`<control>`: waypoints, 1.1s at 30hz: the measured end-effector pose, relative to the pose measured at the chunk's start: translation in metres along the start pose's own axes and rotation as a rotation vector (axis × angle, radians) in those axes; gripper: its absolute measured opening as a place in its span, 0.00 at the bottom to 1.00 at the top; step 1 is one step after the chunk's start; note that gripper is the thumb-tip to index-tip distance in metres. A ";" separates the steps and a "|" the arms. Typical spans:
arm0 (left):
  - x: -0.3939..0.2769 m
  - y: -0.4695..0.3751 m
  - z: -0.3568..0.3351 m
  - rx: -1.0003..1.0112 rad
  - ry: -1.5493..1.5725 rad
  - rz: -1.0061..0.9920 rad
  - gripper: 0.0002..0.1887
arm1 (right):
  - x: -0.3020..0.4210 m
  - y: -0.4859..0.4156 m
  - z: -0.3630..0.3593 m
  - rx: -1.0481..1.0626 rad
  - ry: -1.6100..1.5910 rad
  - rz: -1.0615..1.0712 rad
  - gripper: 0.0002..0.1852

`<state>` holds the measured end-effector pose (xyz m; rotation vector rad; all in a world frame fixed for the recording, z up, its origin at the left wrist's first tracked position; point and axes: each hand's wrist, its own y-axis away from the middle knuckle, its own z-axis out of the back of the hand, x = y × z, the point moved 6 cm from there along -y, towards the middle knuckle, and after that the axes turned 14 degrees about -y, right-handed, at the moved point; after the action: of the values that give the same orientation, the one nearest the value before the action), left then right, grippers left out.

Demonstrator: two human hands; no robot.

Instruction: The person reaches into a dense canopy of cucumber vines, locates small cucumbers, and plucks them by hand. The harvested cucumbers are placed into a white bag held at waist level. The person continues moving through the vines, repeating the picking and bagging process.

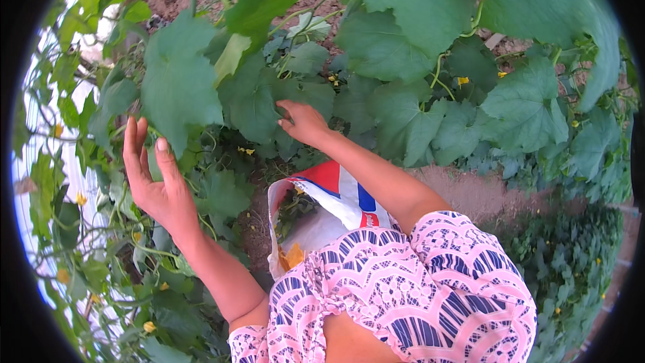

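Observation:
My left hand [160, 186] is raised at the left among the vines, fingers spread and nothing seen in it. Its fingertips come close to the lower edge of a large green lobed leaf [179, 78]. Further in, my right hand [305, 123] reaches to another broad leaf [252, 103], with thumb and forefinger near its right side. Whether those fingers pinch anything does not show. Below my right forearm, a white woven sack [335, 212] with red and blue print hangs with its mouth wide. Inside lie green plant cuttings [297, 212] and something orange-yellow [292, 257].
Climbing vines with small yellow flowers [149, 326] crowd the left side before bright sheeting [83, 98]. More big leaves [418, 116] spread across the front and right. A bare soil path [463, 186] runs right, beside another planted row [559, 262].

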<state>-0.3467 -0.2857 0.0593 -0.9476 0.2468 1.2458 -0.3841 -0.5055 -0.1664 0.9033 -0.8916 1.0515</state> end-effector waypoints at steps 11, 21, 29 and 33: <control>0.088 0.044 0.073 -0.133 0.127 0.164 0.20 | 0.087 0.095 -0.063 0.738 -0.607 -0.269 0.12; 0.159 0.080 0.159 -0.291 0.039 0.179 0.21 | 0.072 0.147 -0.202 0.883 0.191 0.216 0.27; 0.193 0.140 0.202 -0.387 -0.047 0.409 0.20 | 0.177 0.167 -0.213 1.410 -0.320 -0.012 0.24; 0.205 0.147 0.189 -0.325 0.068 0.517 0.20 | 0.196 0.111 -0.224 1.058 -0.349 0.153 0.23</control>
<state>-0.4650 -0.0058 -0.0243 -1.2548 0.3645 1.7661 -0.4050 -0.2116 -0.0478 1.9631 -0.6519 1.5549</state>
